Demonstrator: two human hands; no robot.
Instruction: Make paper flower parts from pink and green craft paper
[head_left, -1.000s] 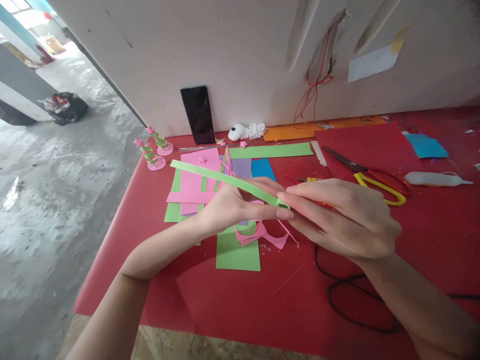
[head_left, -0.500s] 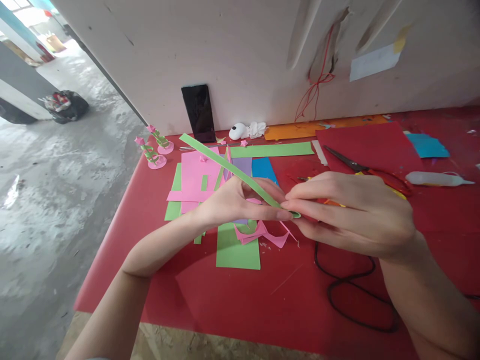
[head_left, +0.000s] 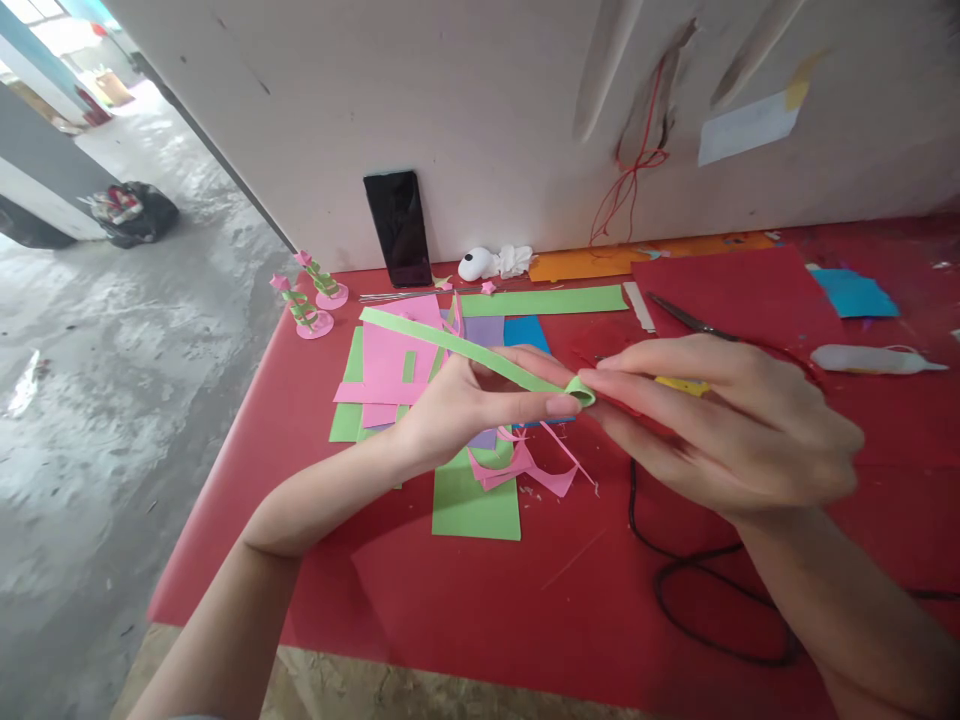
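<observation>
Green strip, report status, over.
Left hand holding green strip near its looped end. Right hand at that end too. Nothing blocking; right hand partly hides scissors.

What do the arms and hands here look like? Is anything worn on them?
They are a person's own. The left hand and right hand wear no gloves, and no rings, watch or bracelet show. Both forearms are bare, without markings or cables. A grey sliver at the picture's bottom edge may be a sleeve.

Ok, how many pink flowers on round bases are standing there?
2, both at the far left corner of the red table: the nearer flower, and the farther flower just behind it, to the right.
</observation>
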